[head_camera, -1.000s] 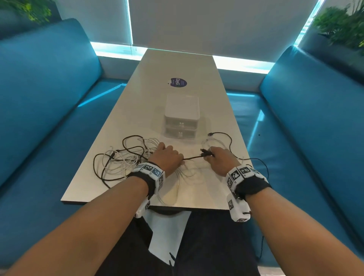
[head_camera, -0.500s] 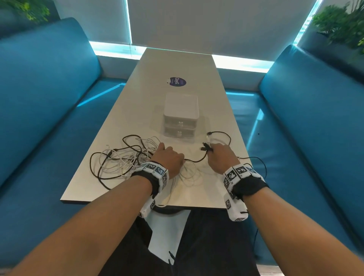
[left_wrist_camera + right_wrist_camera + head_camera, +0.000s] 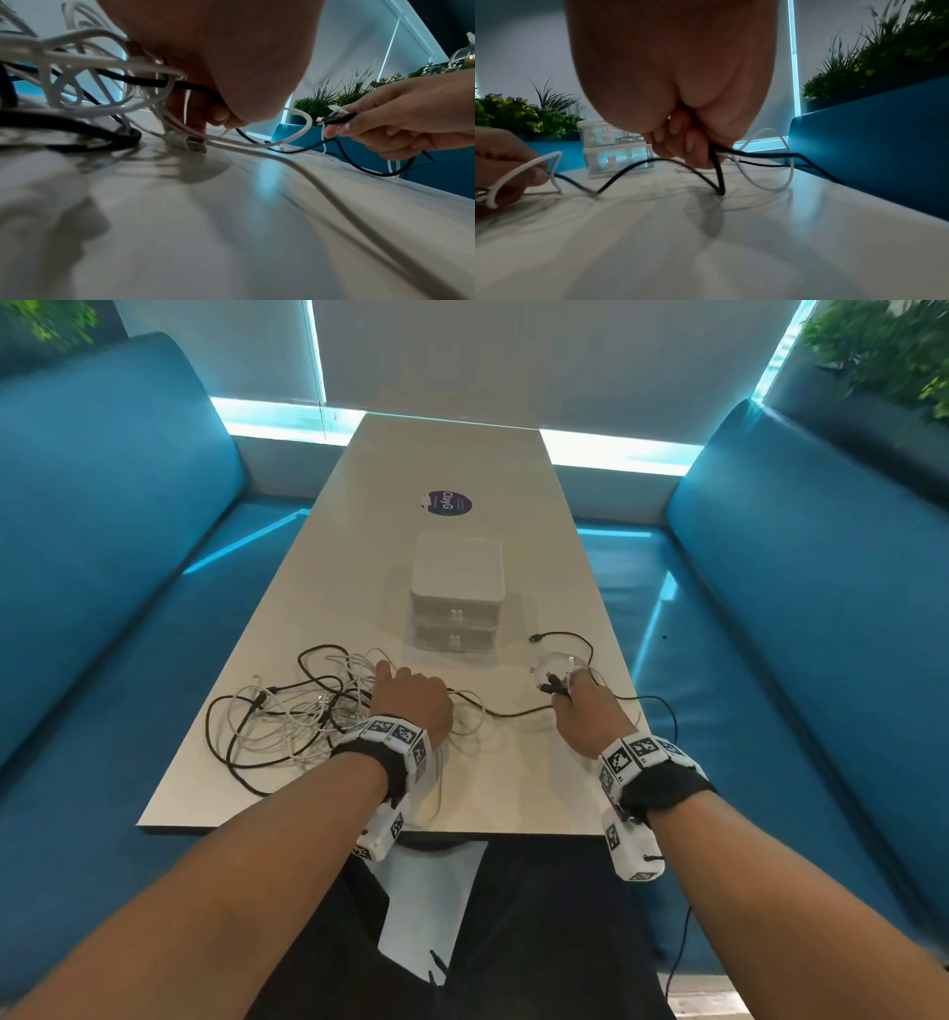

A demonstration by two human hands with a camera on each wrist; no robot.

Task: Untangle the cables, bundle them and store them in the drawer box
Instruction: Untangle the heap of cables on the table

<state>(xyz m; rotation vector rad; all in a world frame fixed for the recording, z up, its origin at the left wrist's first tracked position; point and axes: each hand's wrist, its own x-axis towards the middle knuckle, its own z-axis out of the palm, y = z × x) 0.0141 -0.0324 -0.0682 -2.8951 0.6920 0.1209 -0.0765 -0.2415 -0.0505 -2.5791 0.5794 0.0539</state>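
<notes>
Teal booth seats (image 3: 102, 567) on both sides of me, and between them a long pale surface (image 3: 328, 588) with the whole cable mess on it. Going left to right: the tangle of black and white cables (image 3: 287, 711) sprawls over the near-left part of the surface, and my left hand (image 3: 411, 698) sits knuckles-up right at its right edge, fingers curled down and pinching a black cable (image 3: 513, 712) plus some white loops, clear enough from the left wrist view. That black cable sags across the gap to my right hand (image 3: 588, 711), which is palm-down with fingers clamped on the black plug end (image 3: 554, 686) and a small white cable loop (image 3: 552, 667). More black cable trails off the right edge. Drawer box (image 3: 456, 593) stands just beyond, between my hands, both drawers closed.
</notes>
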